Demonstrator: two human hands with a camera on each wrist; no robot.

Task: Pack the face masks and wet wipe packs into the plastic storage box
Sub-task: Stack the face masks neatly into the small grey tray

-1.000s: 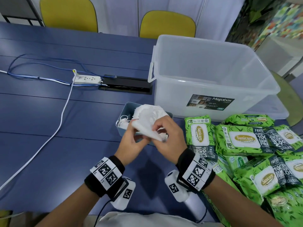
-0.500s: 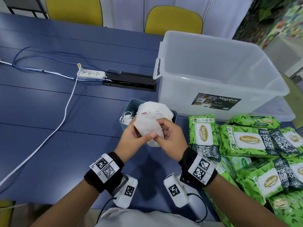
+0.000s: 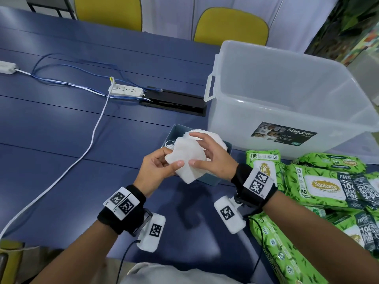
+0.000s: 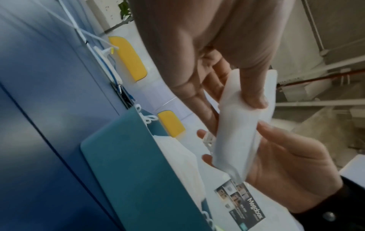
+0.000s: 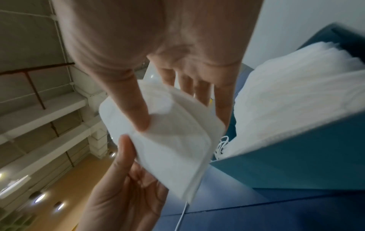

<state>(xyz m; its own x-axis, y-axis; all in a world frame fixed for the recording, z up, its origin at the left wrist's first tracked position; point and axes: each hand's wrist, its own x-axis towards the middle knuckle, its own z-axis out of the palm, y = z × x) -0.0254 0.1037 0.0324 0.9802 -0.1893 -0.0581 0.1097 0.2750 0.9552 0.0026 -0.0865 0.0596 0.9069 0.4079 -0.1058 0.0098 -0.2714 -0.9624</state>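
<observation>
A small bundle of white face masks (image 3: 187, 160) is held just above a small teal box (image 3: 213, 179) that holds more masks (image 5: 296, 101). My left hand (image 3: 172, 163) pinches the bundle's left edge, thumb on top. My right hand (image 3: 198, 149) pinches its right side, thumb in front and fingers spread behind. The wrist views show the bundle (image 4: 242, 132) (image 5: 173, 137) between both thumbs. The clear plastic storage box (image 3: 287, 95) stands behind, nothing visible inside. Green wet wipe packs (image 3: 320, 181) lie piled at the right.
A white power strip (image 3: 126, 91) with white and blue cables and a black cable hatch (image 3: 176, 102) lie on the blue table (image 3: 61, 130) to the left of the storage box. Two yellow chairs (image 3: 229, 27) stand beyond the far edge.
Both hands have turned the mask bundle so that its broad face points up. The right fingers have spread along its far edge. The bundle stays over the teal box.
</observation>
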